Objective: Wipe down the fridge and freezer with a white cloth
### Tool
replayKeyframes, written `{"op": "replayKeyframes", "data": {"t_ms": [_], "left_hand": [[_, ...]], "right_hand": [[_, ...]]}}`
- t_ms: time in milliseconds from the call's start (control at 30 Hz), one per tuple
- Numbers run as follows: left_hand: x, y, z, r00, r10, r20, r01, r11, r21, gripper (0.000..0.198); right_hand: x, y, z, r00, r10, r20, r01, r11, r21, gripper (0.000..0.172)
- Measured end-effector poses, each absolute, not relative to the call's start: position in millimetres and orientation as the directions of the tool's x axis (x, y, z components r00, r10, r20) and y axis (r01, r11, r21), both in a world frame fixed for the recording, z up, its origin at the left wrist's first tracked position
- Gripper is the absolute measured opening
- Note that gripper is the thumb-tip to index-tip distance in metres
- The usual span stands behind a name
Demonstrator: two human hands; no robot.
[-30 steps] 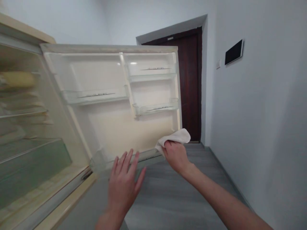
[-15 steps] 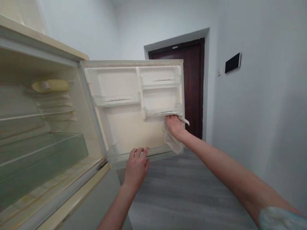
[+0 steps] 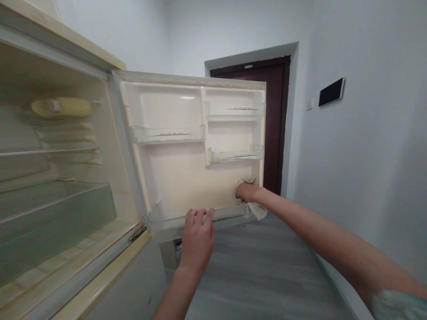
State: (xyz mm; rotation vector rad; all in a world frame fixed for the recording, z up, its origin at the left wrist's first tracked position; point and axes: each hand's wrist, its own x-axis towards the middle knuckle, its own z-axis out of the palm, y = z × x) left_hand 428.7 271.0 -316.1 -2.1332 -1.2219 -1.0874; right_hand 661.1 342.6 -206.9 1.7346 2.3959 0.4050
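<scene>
The fridge door (image 3: pixel 187 178) stands open in front of me, its inner side facing me. My right hand (image 3: pixel 248 192) is closed on a whitish cloth (image 3: pixel 258 211), pressed to the right part of the door's inner panel, just above the bottom door shelf (image 3: pixel 168 222). One end of the cloth hangs over that clear shelf's rim, and the fingertips are partly hidden. At the shelf's front edge is my left hand (image 3: pixel 198 235), its fingers hooked over the rim.
On the left the fridge interior shows a clear drawer (image 3: pixel 66 213), a glass shelf (image 3: pixel 50 150) and a yellowish lamp cover (image 3: pixel 62 107). Smaller shelves (image 3: pixel 168 134) line the door. Behind are a dark red door (image 3: pixel 272 133) and a wall screen (image 3: pixel 331 92). Grey floor lies below.
My right hand has moved down with the cloth, from under the middle right shelf to just above the bottom one. My left hand now hooks its fingers over the rim. The view has shifted slightly.
</scene>
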Motion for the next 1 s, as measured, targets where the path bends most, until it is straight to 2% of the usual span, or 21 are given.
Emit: {"op": "replayKeyframes", "data": {"t_ms": [67, 133, 233, 300, 367, 433, 533, 600, 633, 700, 767, 833, 900, 1000], "left_hand": [[429, 271, -316, 0.294, 0.507, 0.81, 0.864, -0.503, 0.0, 0.041], [430, 272, -316, 0.297, 0.511, 0.806, 0.865, -0.502, 0.0, 0.042], [432, 272, -316, 0.292, 0.514, 0.806, 0.863, -0.505, 0.009, 0.042], [432, 272, -317, 0.282, 0.512, 0.811, 0.863, -0.504, 0.018, 0.042], [432, 273, -318, 0.284, 0.506, 0.814, 0.862, -0.506, 0.014, 0.042], [433, 274, -318, 0.292, 0.502, 0.814, 0.862, -0.508, 0.004, 0.043], [434, 274, -317, 0.29, 0.505, 0.813, 0.864, -0.504, 0.005, 0.042], [434, 274, -318, 0.282, 0.503, 0.817, 0.866, -0.5, 0.009, 0.043], [433, 274, -318, 0.279, 0.501, 0.819, 0.868, -0.496, 0.007, 0.043], [433, 273, -320, 0.276, 0.49, 0.826, 0.872, -0.489, -0.002, 0.043], [432, 273, -321, 0.281, 0.471, 0.836, 0.871, -0.491, -0.017, 0.043], [431, 273, -322, 0.278, 0.457, 0.845, 0.87, -0.492, -0.02, 0.043], [431, 272, -322, 0.267, 0.457, 0.848, 0.872, -0.489, -0.011, 0.043], [431, 270, -321, 0.264, 0.462, 0.847, 0.871, -0.492, -0.003, 0.044]], "right_hand": [[656, 341, -206, -0.327, 0.943, 0.062, 0.904, 0.293, 0.311, 0.016], [652, 338, -195, -0.33, 0.92, 0.209, 0.911, 0.253, 0.326, 0.023], [649, 338, -170, -0.366, 0.811, 0.457, 0.911, 0.21, 0.356, 0.034], [647, 343, -163, -0.431, 0.741, 0.515, 0.887, 0.246, 0.39, 0.035], [645, 350, -169, -0.491, 0.716, 0.495, 0.861, 0.313, 0.401, 0.034], [643, 358, -185, -0.533, 0.773, 0.345, 0.835, 0.413, 0.364, 0.031], [639, 364, -208, -0.56, 0.828, 0.021, 0.796, 0.532, 0.288, 0.019], [635, 364, -211, -0.553, 0.832, -0.047, 0.794, 0.543, 0.272, 0.018], [633, 363, -208, -0.547, 0.837, -0.008, 0.804, 0.528, 0.273, 0.02], [626, 360, -196, -0.529, 0.819, 0.22, 0.838, 0.464, 0.288, 0.026], [618, 358, -184, -0.487, 0.717, 0.499, 0.873, 0.388, 0.296, 0.03], [610, 359, -180, -0.478, 0.616, 0.626, 0.878, 0.365, 0.311, 0.034], [601, 360, -187, -0.54, 0.602, 0.588, 0.841, 0.423, 0.339, 0.034], [590, 360, -201, -0.648, 0.658, 0.383, 0.761, 0.541, 0.359, 0.023]]}}
